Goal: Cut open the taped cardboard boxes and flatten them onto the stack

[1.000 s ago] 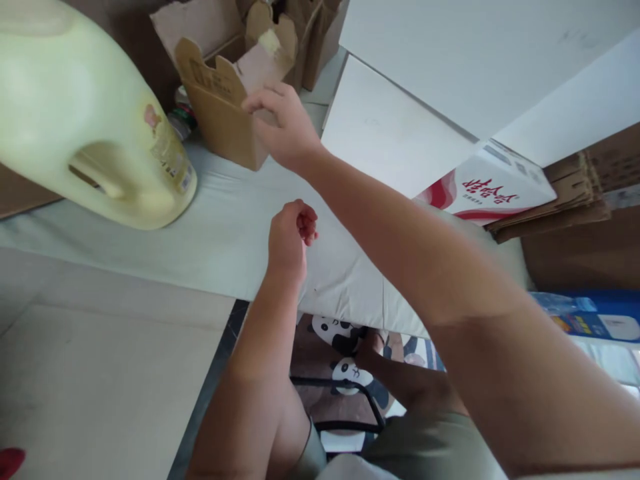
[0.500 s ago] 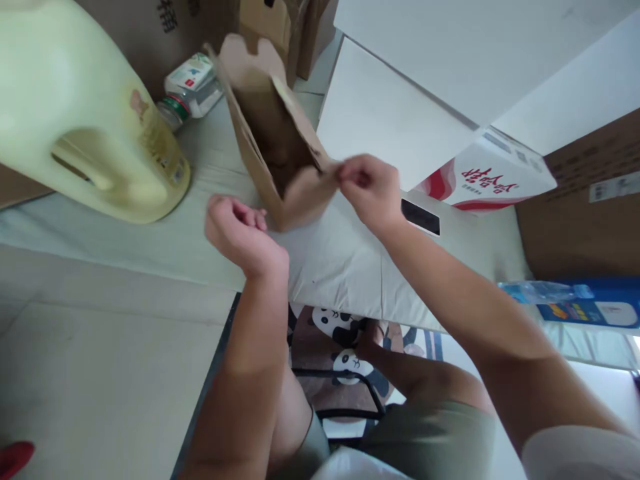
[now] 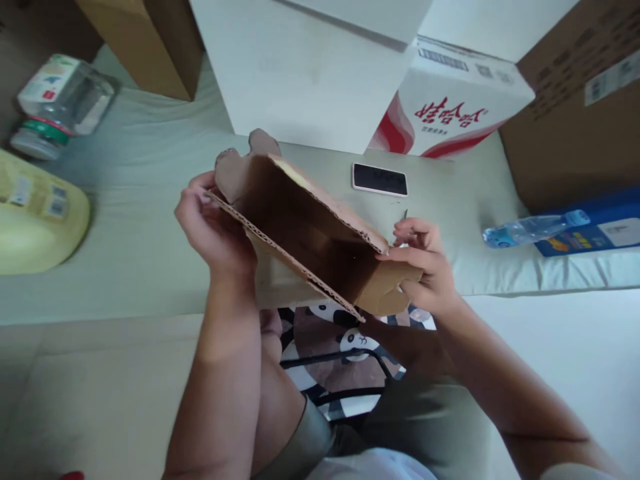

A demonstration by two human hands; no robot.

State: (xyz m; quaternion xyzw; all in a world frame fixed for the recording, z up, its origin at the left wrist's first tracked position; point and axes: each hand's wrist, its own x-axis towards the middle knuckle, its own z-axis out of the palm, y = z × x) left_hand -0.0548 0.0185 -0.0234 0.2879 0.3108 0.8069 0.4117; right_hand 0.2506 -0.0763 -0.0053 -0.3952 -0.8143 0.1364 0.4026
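Note:
An open cardboard box is tilted between my hands, its dark inside facing up and end flaps folded outward. My left hand wraps round its left end and side wall. With my right hand I pinch the right end near the corner and flap; a small thin item pokes up by those fingers, too small to name. Beyond the box a phone lies on the pale green cloth surface.
A large yellow jug and a clear bottle stand or lie at left. White boxes, a red-and-white carton and a brown carton are behind. A plastic bottle lies at right by a blue box.
The box has come nearer and turned in my hands. My left hand, apart from the box before, now holds its left end. The view has shifted to the right.

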